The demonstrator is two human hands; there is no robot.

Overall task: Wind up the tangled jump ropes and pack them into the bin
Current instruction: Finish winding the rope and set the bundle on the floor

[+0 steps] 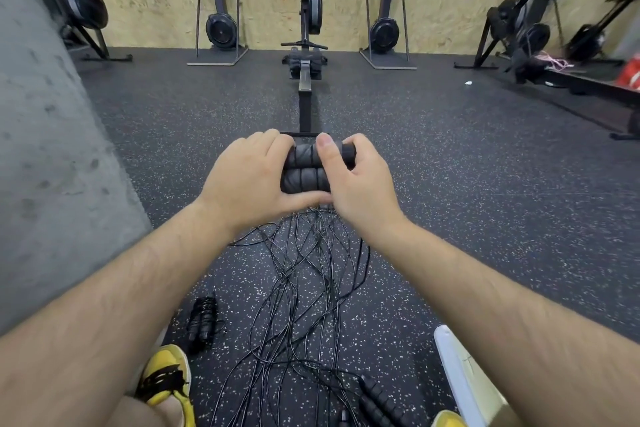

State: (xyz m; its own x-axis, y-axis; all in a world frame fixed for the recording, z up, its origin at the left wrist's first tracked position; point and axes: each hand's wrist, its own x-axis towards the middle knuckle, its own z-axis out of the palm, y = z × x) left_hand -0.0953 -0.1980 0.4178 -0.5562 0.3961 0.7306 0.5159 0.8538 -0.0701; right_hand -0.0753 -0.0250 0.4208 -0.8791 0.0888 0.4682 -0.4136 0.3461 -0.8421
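L hand (249,177) & R hand (360,180) both grip paired foam rope handles (304,170); tangled cords (304,270) below them may snag & knot tighter.

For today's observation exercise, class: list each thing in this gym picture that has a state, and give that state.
handles: paired side by side, lifted off the floor.
left hand grip: curled round the handles.
right hand grip: curled round the handles.
cords: tangled, trailing to the floor.
rope bundle: wound, lying on the floor.
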